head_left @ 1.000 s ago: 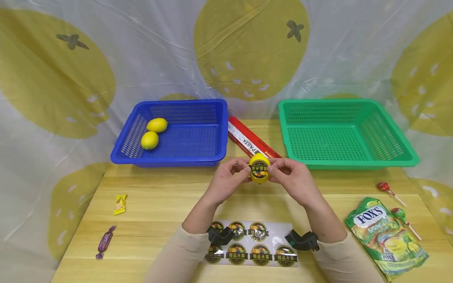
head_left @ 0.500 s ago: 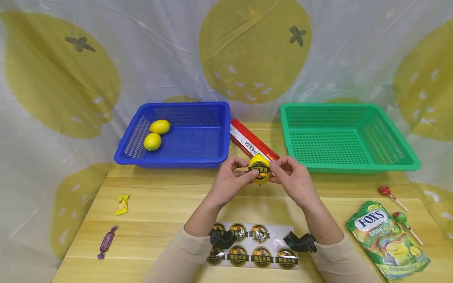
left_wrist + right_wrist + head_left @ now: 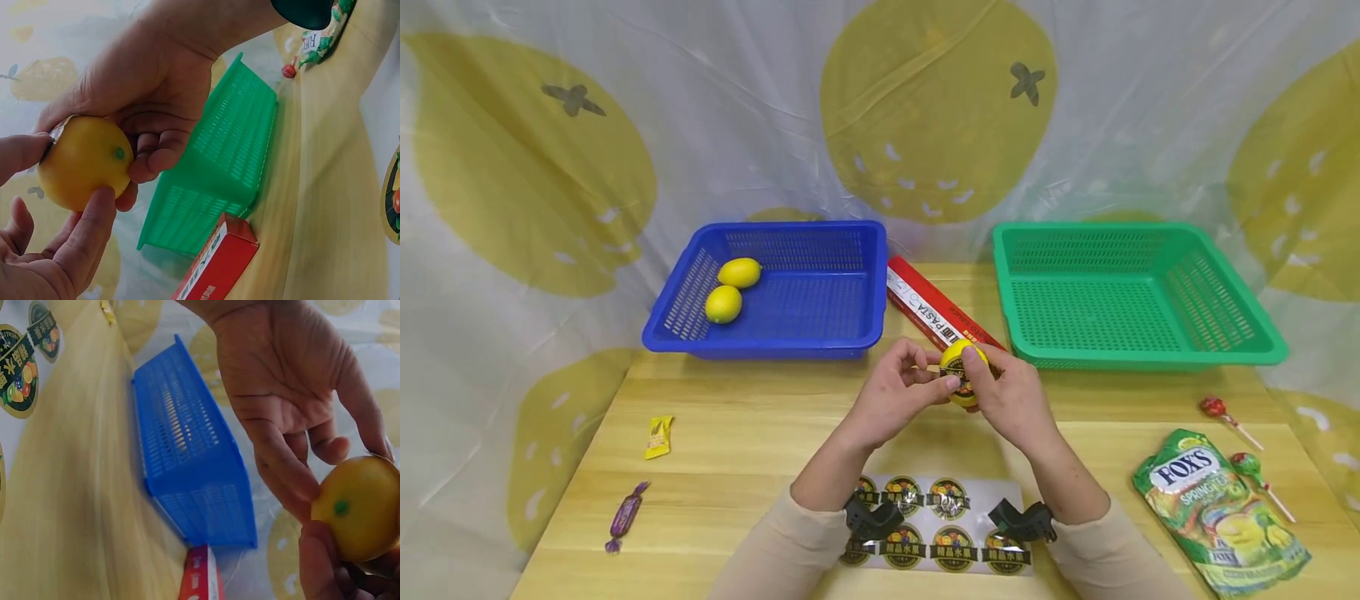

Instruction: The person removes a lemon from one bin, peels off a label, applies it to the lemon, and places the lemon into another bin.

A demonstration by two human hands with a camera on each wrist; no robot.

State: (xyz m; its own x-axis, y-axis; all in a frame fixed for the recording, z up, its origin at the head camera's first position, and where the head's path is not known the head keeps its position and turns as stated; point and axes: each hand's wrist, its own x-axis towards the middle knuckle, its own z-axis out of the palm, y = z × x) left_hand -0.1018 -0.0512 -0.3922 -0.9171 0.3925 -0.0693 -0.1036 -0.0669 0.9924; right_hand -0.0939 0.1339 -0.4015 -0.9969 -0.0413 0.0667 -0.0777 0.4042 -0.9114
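A yellow lemon [image 3: 964, 369] was held above the bench [image 3: 737, 433], between the blue basket [image 3: 775, 333] and the green basket [image 3: 1150, 354]. It was gripped by the left hand [image 3: 898, 392] and the right hand [image 3: 1011, 396], whose fingers [image 3: 156, 153] were curled round it from either side. Its long axis was tilted, one end with a green dot turned towards the wrists. A dark sticker lay across its side.

Wooden worktop [image 3: 737, 442]: blue basket [image 3: 850, 340] at 11 o'clock, green basket [image 3: 1150, 357] at 1, pasta box [image 3: 925, 310] between; sticker sheet [image 3: 951, 500] at 6; candy bag [image 3: 1217, 508] and two lollipops [image 3: 1225, 412] at 4; two wrapped candies [image 3: 657, 436] at 8.
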